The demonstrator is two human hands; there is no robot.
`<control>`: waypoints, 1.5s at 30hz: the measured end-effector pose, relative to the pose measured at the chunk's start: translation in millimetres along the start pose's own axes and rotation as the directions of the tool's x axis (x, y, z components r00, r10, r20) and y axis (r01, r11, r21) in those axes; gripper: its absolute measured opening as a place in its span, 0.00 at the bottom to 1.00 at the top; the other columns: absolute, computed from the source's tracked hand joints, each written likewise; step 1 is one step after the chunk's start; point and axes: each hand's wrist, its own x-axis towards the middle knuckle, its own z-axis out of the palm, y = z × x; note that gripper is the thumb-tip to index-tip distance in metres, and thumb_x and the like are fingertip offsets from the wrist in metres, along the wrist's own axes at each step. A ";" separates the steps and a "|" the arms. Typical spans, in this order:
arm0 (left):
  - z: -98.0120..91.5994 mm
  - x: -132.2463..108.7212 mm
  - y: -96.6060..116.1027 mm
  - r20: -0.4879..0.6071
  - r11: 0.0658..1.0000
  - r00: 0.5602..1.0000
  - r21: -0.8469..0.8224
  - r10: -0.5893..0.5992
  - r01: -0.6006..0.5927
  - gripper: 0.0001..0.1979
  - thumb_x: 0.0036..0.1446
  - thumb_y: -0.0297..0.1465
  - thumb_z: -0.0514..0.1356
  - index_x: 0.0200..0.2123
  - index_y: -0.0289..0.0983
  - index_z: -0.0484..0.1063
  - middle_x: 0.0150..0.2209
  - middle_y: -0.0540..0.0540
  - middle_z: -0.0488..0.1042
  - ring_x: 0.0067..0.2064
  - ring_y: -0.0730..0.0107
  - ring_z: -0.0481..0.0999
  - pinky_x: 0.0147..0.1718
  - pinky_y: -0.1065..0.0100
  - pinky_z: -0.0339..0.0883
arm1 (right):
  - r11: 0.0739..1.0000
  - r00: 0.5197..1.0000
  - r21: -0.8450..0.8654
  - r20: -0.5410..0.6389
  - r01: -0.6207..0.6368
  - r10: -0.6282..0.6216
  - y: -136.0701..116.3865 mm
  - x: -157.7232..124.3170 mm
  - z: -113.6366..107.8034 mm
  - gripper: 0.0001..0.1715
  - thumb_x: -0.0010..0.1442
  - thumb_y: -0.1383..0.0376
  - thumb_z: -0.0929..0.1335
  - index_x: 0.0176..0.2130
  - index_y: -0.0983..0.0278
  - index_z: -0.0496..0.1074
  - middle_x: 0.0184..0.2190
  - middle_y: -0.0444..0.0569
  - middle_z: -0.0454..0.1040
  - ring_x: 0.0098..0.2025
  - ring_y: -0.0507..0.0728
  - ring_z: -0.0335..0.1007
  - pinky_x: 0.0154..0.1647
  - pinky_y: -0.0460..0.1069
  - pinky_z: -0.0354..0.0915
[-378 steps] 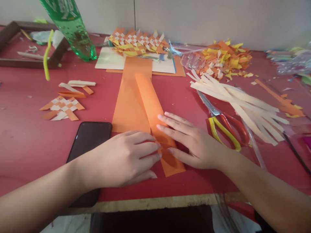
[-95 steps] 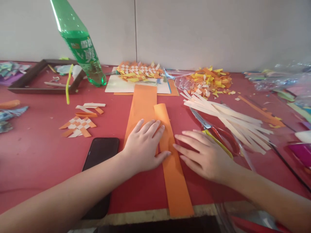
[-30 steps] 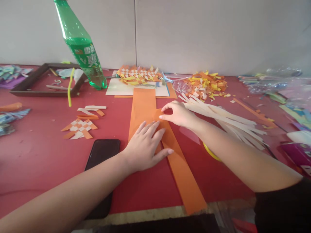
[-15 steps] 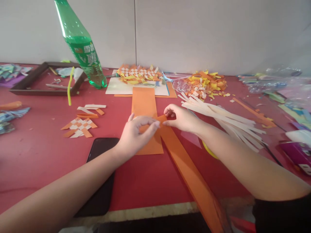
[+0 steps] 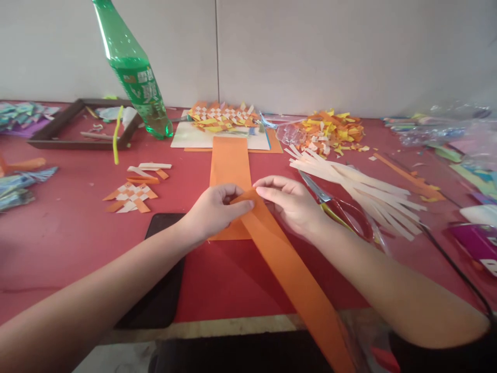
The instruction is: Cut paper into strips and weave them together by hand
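Above the red tabletop [image 5: 58, 233], both hands pinch one orange paper strip [image 5: 287, 264].
Left hand [image 5: 215, 210] and right hand [image 5: 291, 202] fingers grasp its far end; it slopes past the near edge, beside scissors [image 5: 337, 207].

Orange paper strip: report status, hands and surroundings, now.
Left hand and right hand both pinch the folded orange paper strip at its far end. Strip slants past table edge. Scissors beside right hand, phone under left forearm.
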 end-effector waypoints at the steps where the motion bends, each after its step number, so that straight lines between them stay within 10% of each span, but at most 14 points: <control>1: 0.5 -0.7 -2.4 0.003 1.000 1.000 0.007 0.014 -0.014 0.11 0.52 0.37 0.64 0.28 0.36 0.68 0.21 0.56 0.61 0.21 0.81 0.58 0.19 0.75 0.51 | 1.000 1.000 -0.004 -0.001 0.008 -0.008 3.3 -1.7 1.0 0.09 0.52 0.60 0.74 0.33 0.62 0.75 0.29 0.42 0.72 0.27 0.48 0.62 0.30 0.46 0.60; 25: 2.5 -4.3 -21.2 0.021 0.937 0.952 0.172 0.304 -0.303 0.08 0.60 0.34 0.58 0.31 0.37 0.72 0.28 0.51 0.71 0.28 0.74 0.67 0.28 0.72 0.60 | 0.969 0.983 -0.176 0.095 0.171 -0.156 10.9 -6.2 7.3 0.05 0.54 0.66 0.68 0.27 0.62 0.69 0.24 0.41 0.65 0.26 0.50 0.58 0.27 0.47 0.56; 45: -13.8 14.3 -21.4 -0.530 0.865 0.799 -0.217 0.285 -0.453 0.07 0.57 0.36 0.63 0.31 0.41 0.70 0.28 0.53 0.72 0.28 0.73 0.72 0.27 0.73 0.66 | 0.988 0.995 -0.128 0.049 0.090 -0.085 9.8 -9.6 13.6 0.05 0.50 0.66 0.67 0.25 0.62 0.65 0.21 0.38 0.61 0.22 0.48 0.53 0.22 0.46 0.51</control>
